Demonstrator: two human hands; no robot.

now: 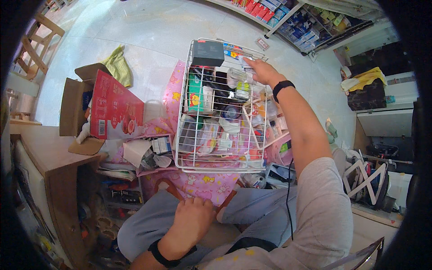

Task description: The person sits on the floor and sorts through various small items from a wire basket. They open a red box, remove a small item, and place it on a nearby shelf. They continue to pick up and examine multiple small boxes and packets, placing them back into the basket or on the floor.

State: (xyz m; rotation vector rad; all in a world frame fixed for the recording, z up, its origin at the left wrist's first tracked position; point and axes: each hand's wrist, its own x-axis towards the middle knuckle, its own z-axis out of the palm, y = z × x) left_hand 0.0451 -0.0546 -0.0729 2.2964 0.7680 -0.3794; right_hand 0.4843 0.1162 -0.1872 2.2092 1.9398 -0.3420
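Observation:
My right hand (265,71) reaches over the far right part of a white wire rack (221,170). Its fingertips are on a small white packet (245,61); the thumb is hidden. A dark grey box (208,53) rests on the rack's far left corner, beside a blue and yellow packet (233,50). Near the right hand is a clear plastic container (237,77). Through the wires show a green box (194,91) and several small items. My left hand (194,212) is curled at the near edge of a pink patterned cloth (202,184), between my knees; its fingertips are hidden.
An open red carton (118,111) stands to the left, with a yellow-green cloth (118,65) behind it. A wooden cabinet (50,148) is at lower left. On the right are a wooden divided tray (278,126) and a black cable (288,202). Shelves of boxes (260,10) line the back.

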